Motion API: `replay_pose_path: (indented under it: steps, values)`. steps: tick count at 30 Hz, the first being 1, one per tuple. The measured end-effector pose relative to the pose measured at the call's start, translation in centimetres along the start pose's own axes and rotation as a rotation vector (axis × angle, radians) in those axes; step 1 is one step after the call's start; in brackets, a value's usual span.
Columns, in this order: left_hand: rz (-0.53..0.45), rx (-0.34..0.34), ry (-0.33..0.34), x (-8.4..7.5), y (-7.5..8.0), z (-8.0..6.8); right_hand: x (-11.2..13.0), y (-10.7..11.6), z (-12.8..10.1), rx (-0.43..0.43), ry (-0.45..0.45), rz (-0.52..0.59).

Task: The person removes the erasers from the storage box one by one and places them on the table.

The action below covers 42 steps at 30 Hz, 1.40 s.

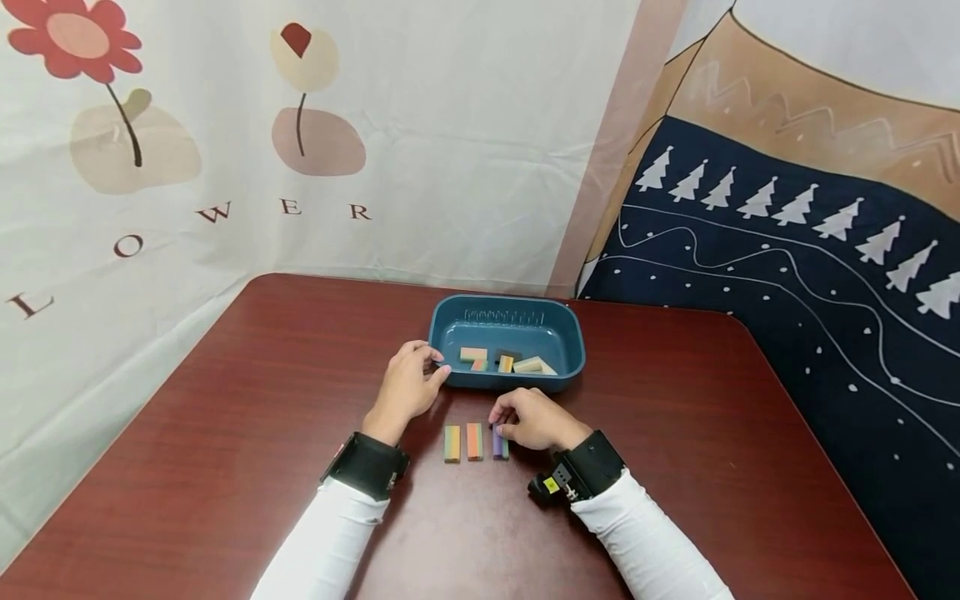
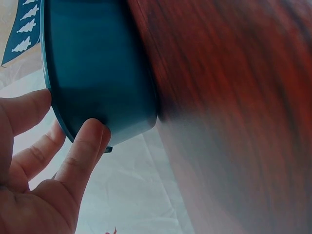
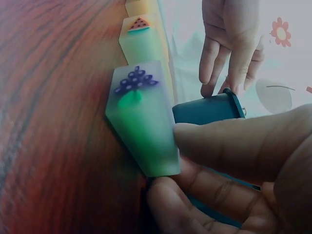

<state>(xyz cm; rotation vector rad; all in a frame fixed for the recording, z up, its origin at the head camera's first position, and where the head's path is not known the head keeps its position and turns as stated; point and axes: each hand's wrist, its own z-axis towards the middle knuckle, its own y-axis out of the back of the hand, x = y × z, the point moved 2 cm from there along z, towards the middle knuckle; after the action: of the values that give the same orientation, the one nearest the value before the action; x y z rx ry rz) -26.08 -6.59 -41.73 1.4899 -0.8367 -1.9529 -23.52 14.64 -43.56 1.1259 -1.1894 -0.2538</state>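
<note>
Your right hand (image 1: 534,419) pinches the purple block (image 1: 500,444), long axis pointing toward the tray (image 1: 507,381); your left hand (image 1: 408,385) grips the tray's rim; open desk (image 1: 712,433) lies to the right.

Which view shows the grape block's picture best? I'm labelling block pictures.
The right wrist view: the grape block fills it, its picture facing the camera. The head view shows only a small purple sliver; the left wrist view misses it.

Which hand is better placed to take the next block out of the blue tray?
Probably the left hand: it already holds the corner of the blue plastic tray, while the right hand pinches the purple-sided block.
</note>
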Motion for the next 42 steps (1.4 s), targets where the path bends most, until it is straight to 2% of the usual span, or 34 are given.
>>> replay_pose_path:
  steps: [5,17,22,29,34,42]
  values:
    - [-0.004,0.005,0.008,0.1,-0.1,0.1,0.6,0.6,-0.3,-0.018,0.003,-0.022]
    - [-0.015,0.003,0.014,0.3,0.0,-0.1,1.5,3.8,0.0,-0.101,0.142,-0.060]
    - [-0.025,-0.002,0.010,0.2,-0.1,0.1,2.1,6.9,1.0,-0.125,0.122,-0.116]
    - [-0.015,-0.004,0.022,0.3,0.0,0.1,1.8,10.2,3.9,-0.140,0.078,-0.171]
    - [-0.010,-0.008,0.025,0.2,0.2,-0.1,1.8,11.1,6.2,-0.096,0.123,-0.220]
    - [-0.004,-0.009,0.008,0.0,0.0,-0.2,1.3,10.7,9.0,0.086,0.181,-0.363]
